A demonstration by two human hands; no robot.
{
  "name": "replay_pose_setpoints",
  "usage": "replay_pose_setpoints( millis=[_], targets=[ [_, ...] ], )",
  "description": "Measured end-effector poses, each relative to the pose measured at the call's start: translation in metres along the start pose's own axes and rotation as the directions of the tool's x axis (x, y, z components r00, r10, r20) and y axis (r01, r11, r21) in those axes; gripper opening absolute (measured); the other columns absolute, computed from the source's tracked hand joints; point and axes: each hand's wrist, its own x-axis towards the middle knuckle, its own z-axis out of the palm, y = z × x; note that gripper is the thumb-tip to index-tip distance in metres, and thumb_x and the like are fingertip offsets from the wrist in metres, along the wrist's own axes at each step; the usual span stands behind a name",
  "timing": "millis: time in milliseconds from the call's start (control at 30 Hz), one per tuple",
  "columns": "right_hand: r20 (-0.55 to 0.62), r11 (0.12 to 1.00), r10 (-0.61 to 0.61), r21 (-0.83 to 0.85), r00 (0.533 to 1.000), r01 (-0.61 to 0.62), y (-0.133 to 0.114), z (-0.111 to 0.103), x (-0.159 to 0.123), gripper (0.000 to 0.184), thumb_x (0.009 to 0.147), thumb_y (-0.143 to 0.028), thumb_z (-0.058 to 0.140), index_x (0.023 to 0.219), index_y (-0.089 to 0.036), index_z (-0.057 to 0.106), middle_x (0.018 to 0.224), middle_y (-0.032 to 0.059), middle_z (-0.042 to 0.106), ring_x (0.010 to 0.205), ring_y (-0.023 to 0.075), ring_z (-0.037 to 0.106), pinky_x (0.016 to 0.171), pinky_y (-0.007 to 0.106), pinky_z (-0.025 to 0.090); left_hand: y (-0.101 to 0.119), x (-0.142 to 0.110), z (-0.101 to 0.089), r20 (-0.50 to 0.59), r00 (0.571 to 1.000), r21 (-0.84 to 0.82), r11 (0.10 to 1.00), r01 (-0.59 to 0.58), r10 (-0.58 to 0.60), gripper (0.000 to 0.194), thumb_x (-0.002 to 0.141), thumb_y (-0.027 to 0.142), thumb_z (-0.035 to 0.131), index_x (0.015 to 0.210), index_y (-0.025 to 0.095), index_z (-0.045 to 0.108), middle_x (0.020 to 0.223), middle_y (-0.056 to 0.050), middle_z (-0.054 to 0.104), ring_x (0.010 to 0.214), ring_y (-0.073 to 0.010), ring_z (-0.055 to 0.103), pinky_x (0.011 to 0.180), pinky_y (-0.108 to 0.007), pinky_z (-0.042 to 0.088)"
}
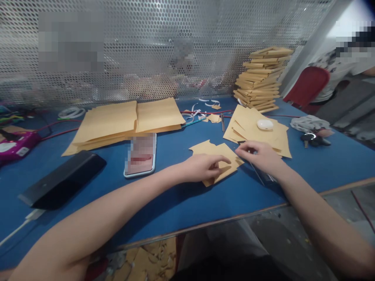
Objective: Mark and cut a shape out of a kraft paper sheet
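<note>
A cut piece of brown kraft paper (223,150) lies on the blue tabletop (175,199) in front of me, creased and notched at its far edge. My left hand (202,168) rests on its left part, index finger stretched across the paper, the other fingers loosely bent. At the paper's right edge, my right hand (260,156) has thumb and fingers brought together in a pinch. What sits between those fingertips is hidden; a small dark tip shows beside them. Under the right hand lies a thin metal-edged thing (268,178), mostly covered.
Large kraft sheets (108,121) lie back left, near a phone (141,156) and a black power bank (64,179) with a cable. A white earbud case (265,124) sits on smaller sheets. Behind stand stacked folded paper pieces (260,78) and a perforated metal panel (140,47). Keys (310,138) lie right.
</note>
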Motion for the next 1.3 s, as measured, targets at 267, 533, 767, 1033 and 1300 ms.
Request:
replay_pose_setpoints(
  millis=[267, 533, 767, 1033, 1300],
  targets=[
    [-0.246, 0.843, 0.265, -0.411, 0.932, -0.348, 0.017, 0.0, 0.009, 0.063, 0.067, -0.071, 0.055, 0.092, -0.014, 0.063, 0.102, 0.0219, 0.06, 0.091, 0.0367, 0.061, 0.074, 0.043, 0.046, -0.003, 0.002, 0.001, 0.008, 1.0, 0.042, 0.999, -0.02, 0.019, 0.034, 0.091, 0.019, 0.046, 0.122, 0.023, 0.059, 0.099, -0.002, 0.069, 0.085, -0.0149, 0.062, 0.072, -0.021, 0.042],
    [-0.015, 0.822, 0.379, -0.455, 0.925, -0.344, 0.004, -0.01, 0.016, 0.052, 0.074, -0.068, 0.048, 0.05, -0.023, 0.053, 0.052, 0.0114, 0.059, 0.062, 0.03, 0.062, 0.052, 0.036, 0.038, -0.003, 0.002, 0.002, 0.008, 1.0, 0.059, 0.998, -0.027, 0.026, 0.033, 0.092, 0.021, 0.045, 0.121, 0.021, 0.059, 0.104, -0.003, 0.069, 0.088, -0.0152, 0.063, 0.076, -0.021, 0.043],
    [0.009, 0.814, 0.413, -0.452, 0.911, -0.365, -0.004, -0.014, 0.022, 0.045, 0.073, -0.062, 0.053, 0.062, -0.019, 0.06, 0.063, 0.0136, 0.065, 0.066, 0.0307, 0.064, 0.054, 0.035, 0.038, -0.003, 0.002, 0.001, 0.01, 0.999, 0.082, 0.996, -0.038, 0.038, 0.032, 0.092, 0.021, 0.045, 0.12, 0.021, 0.06, 0.105, -0.003, 0.069, 0.091, -0.015, 0.063, 0.077, -0.021, 0.043],
    [-0.019, 0.963, 0.261, 0.073, 0.965, -0.259, 0.001, -0.005, -0.009, 0.052, 0.079, -0.04, 0.057, 0.123, -0.016, 0.043, 0.056, -0.003, 0.055, 0.049, 0.0181, 0.056, 0.046, 0.029, 0.041, -0.004, 0.002, 0.002, 0.003, 0.999, 0.084, 0.996, -0.043, 0.043, 0.032, 0.092, 0.019, 0.046, 0.12, 0.02, 0.06, 0.101, -0.003, 0.069, 0.088, -0.0153, 0.062, 0.075, -0.021, 0.043],
    [0.295, 0.816, 0.152, 0.501, 0.943, -0.289, -0.029, 0.005, -0.065, 0.072, 0.078, -0.045, 0.064, 0.14, -0.024, 0.033, 0.048, -0.0115, 0.038, 0.036, 0.0109, 0.042, 0.035, 0.023, 0.037, -0.003, 0.002, 0.003, -0.016, 0.999, 0.067, 0.997, -0.026, 0.027, 0.03, 0.093, 0.024, 0.048, 0.122, 0.019, 0.057, 0.088, -0.001, 0.069, 0.076, -0.0143, 0.061, 0.064, -0.02, 0.04]
  ],
)
